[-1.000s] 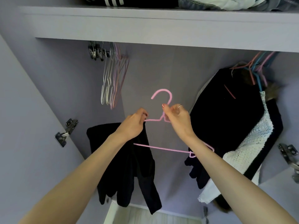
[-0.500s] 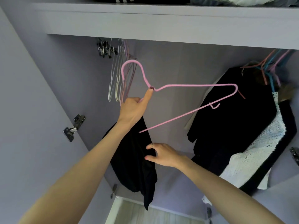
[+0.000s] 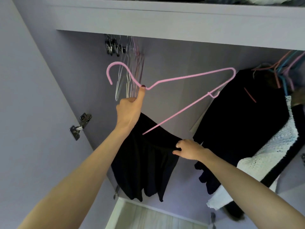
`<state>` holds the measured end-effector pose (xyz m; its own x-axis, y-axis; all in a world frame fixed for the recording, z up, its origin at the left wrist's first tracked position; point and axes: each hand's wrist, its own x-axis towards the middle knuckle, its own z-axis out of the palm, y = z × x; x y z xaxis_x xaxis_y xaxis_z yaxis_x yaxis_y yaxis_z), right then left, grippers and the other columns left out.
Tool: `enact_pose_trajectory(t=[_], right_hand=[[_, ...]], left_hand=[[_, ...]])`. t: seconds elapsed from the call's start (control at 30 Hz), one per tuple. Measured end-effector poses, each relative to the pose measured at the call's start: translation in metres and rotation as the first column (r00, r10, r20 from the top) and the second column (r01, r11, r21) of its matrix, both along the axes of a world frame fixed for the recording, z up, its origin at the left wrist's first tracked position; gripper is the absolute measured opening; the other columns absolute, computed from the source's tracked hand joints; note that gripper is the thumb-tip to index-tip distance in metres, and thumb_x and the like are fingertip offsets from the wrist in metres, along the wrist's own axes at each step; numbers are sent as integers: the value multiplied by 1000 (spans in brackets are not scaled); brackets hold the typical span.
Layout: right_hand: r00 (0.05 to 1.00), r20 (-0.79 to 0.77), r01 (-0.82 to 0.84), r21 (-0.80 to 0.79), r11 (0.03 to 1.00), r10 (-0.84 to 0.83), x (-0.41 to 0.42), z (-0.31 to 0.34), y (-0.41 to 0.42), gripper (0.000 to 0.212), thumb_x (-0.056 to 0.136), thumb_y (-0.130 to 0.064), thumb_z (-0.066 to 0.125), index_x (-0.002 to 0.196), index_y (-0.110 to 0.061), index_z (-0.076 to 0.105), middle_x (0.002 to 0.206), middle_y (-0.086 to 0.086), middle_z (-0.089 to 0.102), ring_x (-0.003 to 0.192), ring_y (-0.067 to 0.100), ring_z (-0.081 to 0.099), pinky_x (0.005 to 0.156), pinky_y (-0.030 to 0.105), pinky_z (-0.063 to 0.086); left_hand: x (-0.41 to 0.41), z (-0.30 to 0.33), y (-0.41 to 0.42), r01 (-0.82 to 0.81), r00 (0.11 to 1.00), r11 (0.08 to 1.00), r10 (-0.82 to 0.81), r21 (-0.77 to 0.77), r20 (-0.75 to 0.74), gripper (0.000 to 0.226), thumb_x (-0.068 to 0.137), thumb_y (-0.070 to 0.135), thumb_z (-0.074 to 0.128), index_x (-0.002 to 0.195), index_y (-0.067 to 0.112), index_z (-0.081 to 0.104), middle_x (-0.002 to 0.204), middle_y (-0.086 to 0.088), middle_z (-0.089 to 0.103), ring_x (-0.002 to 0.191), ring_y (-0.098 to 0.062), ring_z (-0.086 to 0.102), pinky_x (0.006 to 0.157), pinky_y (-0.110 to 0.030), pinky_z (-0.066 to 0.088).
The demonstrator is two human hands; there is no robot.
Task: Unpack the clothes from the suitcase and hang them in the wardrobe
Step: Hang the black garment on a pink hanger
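My left hand point(image 3: 129, 111) is raised inside the wardrobe and grips a pink wire hanger point(image 3: 186, 77) at its neck, with the hook pointing up and left. The hanger tilts, and its open lower bar slants down toward a black garment point(image 3: 148, 166). That garment hangs from under my left hand and spreads to the right. My right hand point(image 3: 188, 149) pinches the garment's gathered top edge at its right end and holds it out sideways.
Several empty wire hangers point(image 3: 127, 75) hang at the upper left under the shelf point(image 3: 165, 28). Black clothes point(image 3: 244, 116) and a white lace piece point(image 3: 277, 149) hang at the right. A door hinge point(image 3: 80, 125) sits on the left wall.
My right hand let go of the hanger, dropped down and took the garment's top edge, pulling it right. My left hand lifted and tilted the hanger.
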<state>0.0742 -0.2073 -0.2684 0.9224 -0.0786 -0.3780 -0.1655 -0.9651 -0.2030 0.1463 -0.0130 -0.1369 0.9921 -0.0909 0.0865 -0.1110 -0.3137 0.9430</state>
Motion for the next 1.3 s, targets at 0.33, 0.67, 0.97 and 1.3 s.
enact_pose_trajectory(t=[0.33, 0.67, 0.97, 1.3], right_hand=[[953, 247, 134, 168, 977, -173, -14, 38, -42, 26, 92, -30, 58, 85, -6, 66, 72, -13, 42, 71, 9, 48, 71, 22, 39], [903, 385, 181, 64, 981, -192, -34, 61, -82, 31, 84, -33, 67, 85, -2, 70, 90, 11, 59, 83, 21, 56, 79, 28, 46], [924, 378, 106, -115, 988, -55, -42, 83, -89, 38, 86, -42, 63, 107, -11, 69, 99, 7, 60, 99, 20, 55, 90, 27, 44], [792, 563, -292, 10, 956, 236, -17, 102, -15, 22, 85, -20, 68, 101, -6, 71, 96, 4, 57, 89, 15, 50, 84, 24, 42]], left_hand=[[8, -7, -3, -82, 984, 972, 44, -219, -174, 51, 88, 55, 47, 57, 16, 39, 57, 3, 37, 52, -13, 30, 55, -25, 27], [12, -55, 2, 82, 996, 978, -84, 192, 2, 19, 95, 15, 35, 87, 5, 49, 71, -8, 51, 60, -20, 44, 51, -30, 37], [11, -60, -5, 98, 980, 933, -151, 346, 129, 18, 95, 15, 38, 96, 3, 51, 72, -14, 56, 67, -30, 54, 65, -40, 45], [-3, -40, -28, 306, 926, 865, -367, 398, 87, 23, 97, 14, 35, 81, 1, 46, 58, -5, 43, 50, -20, 36, 47, -30, 30]])
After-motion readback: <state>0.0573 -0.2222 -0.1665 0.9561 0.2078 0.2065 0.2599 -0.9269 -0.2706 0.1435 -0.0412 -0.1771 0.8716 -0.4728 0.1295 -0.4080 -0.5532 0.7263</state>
